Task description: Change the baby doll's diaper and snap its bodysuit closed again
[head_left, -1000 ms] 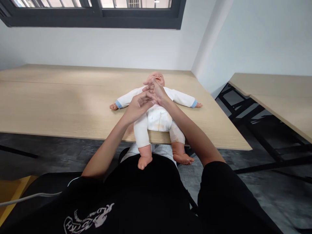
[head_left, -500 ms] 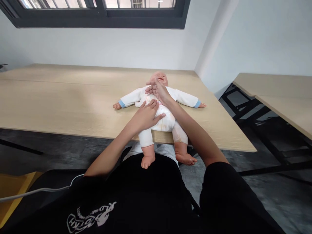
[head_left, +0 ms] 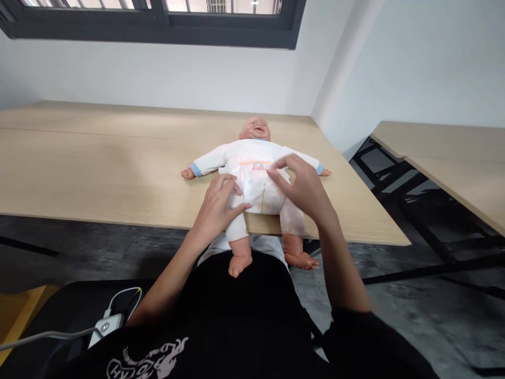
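Observation:
A baby doll [head_left: 226,152] in a white outfit with blue cuffs lies on its back on the table, arms spread and legs hanging over the front edge. Around its hips is a white diaper [head_left: 258,195] with a coloured band at the waist. My left hand [head_left: 223,202] rests at the diaper's left side by the doll's thigh, its fingers apart and bent. Over the right side of the waist is my right hand [head_left: 302,181], slightly blurred, thumb and fingers curved with a gap between them. Nothing shows in either hand.
The wooden table [head_left: 98,168] stands against a white wall below a dark window frame [head_left: 158,29]. A second table [head_left: 453,152] with black folding legs is to the right. At lower left, a white power bank [head_left: 105,327] with a cable lies on a black chair.
My right hand has moved off the doll's chest, down and to the right, uncovering the diaper's waistband. My left hand has slid slightly left and nearer to me.

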Demonstrator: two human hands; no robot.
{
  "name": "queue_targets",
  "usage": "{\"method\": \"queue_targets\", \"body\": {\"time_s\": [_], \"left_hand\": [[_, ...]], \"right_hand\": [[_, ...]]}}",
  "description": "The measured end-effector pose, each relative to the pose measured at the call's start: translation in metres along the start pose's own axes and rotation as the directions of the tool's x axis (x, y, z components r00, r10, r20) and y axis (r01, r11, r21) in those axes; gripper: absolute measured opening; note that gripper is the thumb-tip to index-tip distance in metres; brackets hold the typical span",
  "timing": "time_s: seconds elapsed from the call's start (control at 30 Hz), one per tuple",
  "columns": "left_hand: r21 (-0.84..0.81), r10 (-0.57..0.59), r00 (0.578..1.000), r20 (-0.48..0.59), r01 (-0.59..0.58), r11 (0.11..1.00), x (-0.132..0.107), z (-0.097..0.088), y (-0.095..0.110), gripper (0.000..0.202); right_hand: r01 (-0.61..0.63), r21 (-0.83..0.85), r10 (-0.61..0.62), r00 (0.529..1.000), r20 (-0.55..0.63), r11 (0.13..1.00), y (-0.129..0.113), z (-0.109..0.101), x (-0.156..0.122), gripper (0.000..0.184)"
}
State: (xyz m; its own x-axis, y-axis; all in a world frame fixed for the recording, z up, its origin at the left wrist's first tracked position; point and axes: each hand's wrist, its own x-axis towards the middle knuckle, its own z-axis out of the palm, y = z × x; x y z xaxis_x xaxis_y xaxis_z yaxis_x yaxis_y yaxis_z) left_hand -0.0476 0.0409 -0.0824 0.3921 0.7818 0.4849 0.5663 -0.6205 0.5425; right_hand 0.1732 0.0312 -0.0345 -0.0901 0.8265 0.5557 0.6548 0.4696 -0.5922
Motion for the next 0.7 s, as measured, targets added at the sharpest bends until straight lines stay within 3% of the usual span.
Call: {"method": "queue_targets", "body": {"time_s": [0.1, 0.23, 0.33, 0.43, 0.57, 0.7], "left_hand": [[0.053, -0.085, 0.996, 0.033, 0.083, 0.995, -0.003, 0.006, 0.007, 0.015], [0.137, -0.170, 0.984, 0.046, 0.162, 0.977, -0.002, 0.015, 0.024, 0.015], [0.142, -0.190, 0.982, 0.008, 0.187, 0.972, 0.000, 0.017, 0.024, 0.014], [0.048, -0.128, 0.991, -0.047, 0.131, 0.990, 0.002, 0.014, 0.014, 0.013], [-0.064, -0.056, 0.993, -0.100, 0.050, 0.997, 0.004, 0.009, -0.002, 0.014], [-0.033, -0.051, 0.992, -0.111, 0.048, 0.998, 0.005, 0.002, -0.009, 0.013]], "right_hand": [[-0.101, -0.394, 0.112, 0.994, 0.005, 0.913, 0.006, -0.002, -0.054, 0.015], [-0.147, -0.467, 0.170, 0.985, 0.008, 0.872, 0.009, 0.009, -0.084, 0.018], [-0.147, -0.434, 0.178, 0.984, 0.032, 0.889, 0.007, 0.014, -0.081, 0.020], [-0.126, -0.457, 0.168, 0.985, 0.051, 0.880, 0.007, 0.015, -0.073, 0.011], [-0.070, -0.492, 0.088, 0.996, 0.012, 0.868, 0.012, 0.013, -0.062, 0.006], [-0.021, -0.502, 0.015, 1.000, -0.015, 0.865, 0.017, 0.013, -0.056, 0.003]]}}
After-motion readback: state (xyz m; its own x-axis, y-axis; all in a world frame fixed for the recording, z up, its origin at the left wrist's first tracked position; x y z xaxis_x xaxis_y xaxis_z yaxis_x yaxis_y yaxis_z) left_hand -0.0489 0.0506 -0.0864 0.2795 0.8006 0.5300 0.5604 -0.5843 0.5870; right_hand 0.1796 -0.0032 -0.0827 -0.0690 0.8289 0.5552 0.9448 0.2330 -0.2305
